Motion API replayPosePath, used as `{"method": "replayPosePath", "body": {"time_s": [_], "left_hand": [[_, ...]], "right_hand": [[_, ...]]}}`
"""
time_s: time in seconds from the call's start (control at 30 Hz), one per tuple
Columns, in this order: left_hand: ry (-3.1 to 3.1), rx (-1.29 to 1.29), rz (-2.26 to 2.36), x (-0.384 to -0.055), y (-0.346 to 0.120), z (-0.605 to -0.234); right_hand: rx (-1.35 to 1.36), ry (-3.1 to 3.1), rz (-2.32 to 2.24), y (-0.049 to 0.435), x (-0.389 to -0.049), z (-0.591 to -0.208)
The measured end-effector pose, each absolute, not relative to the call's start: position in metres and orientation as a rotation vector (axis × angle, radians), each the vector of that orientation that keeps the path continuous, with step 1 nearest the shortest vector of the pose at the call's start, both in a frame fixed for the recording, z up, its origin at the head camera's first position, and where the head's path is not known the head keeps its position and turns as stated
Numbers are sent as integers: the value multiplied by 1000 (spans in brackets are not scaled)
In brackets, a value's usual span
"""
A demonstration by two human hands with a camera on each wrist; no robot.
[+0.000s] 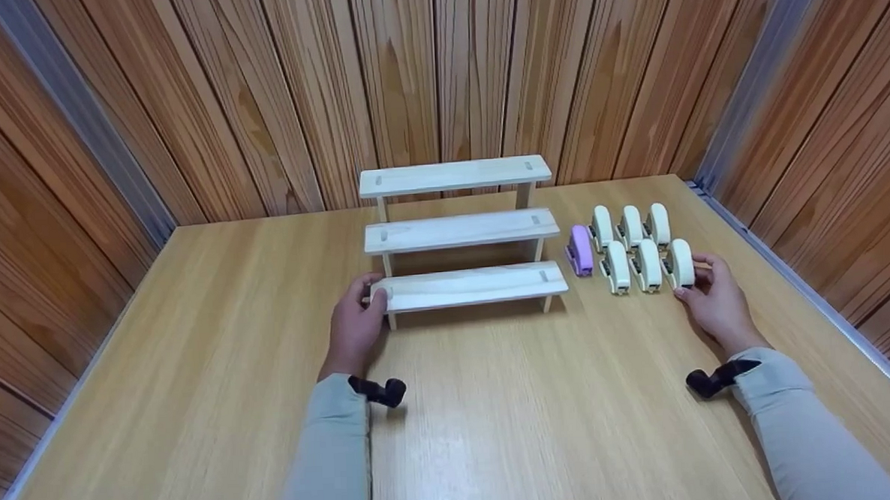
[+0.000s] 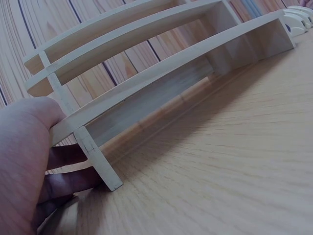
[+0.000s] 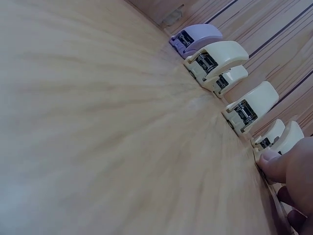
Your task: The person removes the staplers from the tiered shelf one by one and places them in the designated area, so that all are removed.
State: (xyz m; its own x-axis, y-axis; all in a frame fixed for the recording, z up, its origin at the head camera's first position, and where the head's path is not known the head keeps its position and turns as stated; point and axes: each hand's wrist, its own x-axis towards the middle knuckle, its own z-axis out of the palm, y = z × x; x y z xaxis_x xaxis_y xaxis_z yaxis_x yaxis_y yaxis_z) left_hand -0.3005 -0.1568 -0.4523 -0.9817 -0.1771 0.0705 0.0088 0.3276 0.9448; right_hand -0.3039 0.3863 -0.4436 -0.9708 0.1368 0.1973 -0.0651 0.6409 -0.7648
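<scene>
A pale wooden three-tier display stand stands on the table. My left hand grips the left end of its lowest shelf, with the thumb over the top and fingers beside the leg. To the stand's right are two rows of small cream staplers with curved tops and dark metal parts. One purple stapler sits at the left of the group. My right hand holds the front-row, rightmost cream stapler between thumb and fingers; the hand partly hides it in the right wrist view.
The light wood table carries everything. Wood-plank walls rise behind it and at both sides, with metal strips at the corners. A black wrist camera is strapped at each sleeve cuff.
</scene>
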Motion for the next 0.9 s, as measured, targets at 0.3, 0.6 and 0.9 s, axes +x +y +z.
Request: {"method": "replayPosePath", "body": {"time_s": [0.3,0.6,0.9], "left_hand": [[-2421,141,-1719,-301,-156,-454],[-2405,140,-1733,-301,-154,-454],[-2483,169,-1777,-294,-164,-452]], "right_hand": [[-89,-2660,1222,389,-304,-444],[-87,-2628,1091,386,-307,-445],[-71,-2624,1199,382,-311,-440]]}}
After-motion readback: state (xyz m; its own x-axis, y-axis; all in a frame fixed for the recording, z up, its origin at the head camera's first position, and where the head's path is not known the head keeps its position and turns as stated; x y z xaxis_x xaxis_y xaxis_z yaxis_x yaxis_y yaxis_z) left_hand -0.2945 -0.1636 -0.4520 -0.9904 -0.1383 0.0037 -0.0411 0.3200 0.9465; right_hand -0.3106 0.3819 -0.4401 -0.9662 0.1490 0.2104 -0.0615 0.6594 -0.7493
